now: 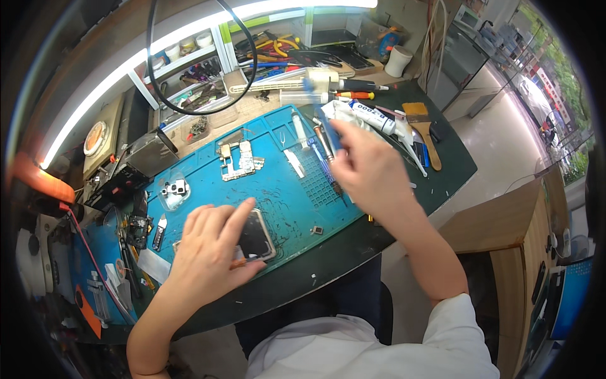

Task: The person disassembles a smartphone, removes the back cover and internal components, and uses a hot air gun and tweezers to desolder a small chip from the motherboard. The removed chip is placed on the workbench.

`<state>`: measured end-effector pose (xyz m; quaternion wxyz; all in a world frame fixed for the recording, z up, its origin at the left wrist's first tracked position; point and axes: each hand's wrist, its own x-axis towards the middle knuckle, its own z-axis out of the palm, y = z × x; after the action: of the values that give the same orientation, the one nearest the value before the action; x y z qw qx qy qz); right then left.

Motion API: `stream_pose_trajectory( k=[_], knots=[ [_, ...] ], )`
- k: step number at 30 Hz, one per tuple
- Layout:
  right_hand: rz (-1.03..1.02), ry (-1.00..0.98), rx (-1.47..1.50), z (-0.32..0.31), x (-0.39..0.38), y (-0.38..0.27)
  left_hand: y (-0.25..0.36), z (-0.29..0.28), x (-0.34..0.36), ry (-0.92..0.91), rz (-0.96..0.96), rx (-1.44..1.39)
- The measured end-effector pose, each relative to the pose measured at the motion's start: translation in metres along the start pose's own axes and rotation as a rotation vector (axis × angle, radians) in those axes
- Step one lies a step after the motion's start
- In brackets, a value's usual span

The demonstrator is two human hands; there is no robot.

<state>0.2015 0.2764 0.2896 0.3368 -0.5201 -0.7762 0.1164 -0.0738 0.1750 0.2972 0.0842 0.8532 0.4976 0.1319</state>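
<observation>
A phone body (pixel 255 235) with a dark face and pale rim lies on the blue work mat (pixel 292 222). My left hand (pixel 211 249) grips it from the left, fingers over the top and thumb at its near edge, hiding much of it. Something thin and orange-brown shows beside that thumb. Raised over the right of the mat, my right hand (pixel 372 167) is closed on a slim blue tool (pixel 326 121), blurred, so its kind is unclear. A small square part (pixel 317 230) lies on the mat between the hands, and dark crumbs are scattered near the phone.
Metal phone parts (pixel 238 160) and a clear dish of small pieces (pixel 174 191) sit on the mat. A glue tube (pixel 372 118), a flat brush (pixel 418 120) and screwdrivers crowd the right back. A black cable loop (pixel 151 69) hangs ahead. Tools clutter the left.
</observation>
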Motion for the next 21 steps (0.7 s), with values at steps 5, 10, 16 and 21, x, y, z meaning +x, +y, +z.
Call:
stream_pose_trajectory(
  k=[5, 10, 16, 21],
  knots=[
    [0.127, 0.110, 0.220, -0.033, -0.052, 0.032, 0.014, -0.001, -0.006, -0.007, -0.094, 0.049],
    [0.284, 0.197, 0.294, -0.038, -0.090, 0.050, 0.053, 0.014, 0.000, 0.057, -0.005, 0.041],
    [0.181, 0.335, 0.315, -0.021, -0.099, 0.076, 0.085, 0.051, 0.001, 0.144, -0.006, -0.073],
    [0.156, 0.290, 0.196, -0.025, -0.094, 0.070, 0.094, 0.074, 0.002, 0.167, -0.093, 0.019]
  ],
)
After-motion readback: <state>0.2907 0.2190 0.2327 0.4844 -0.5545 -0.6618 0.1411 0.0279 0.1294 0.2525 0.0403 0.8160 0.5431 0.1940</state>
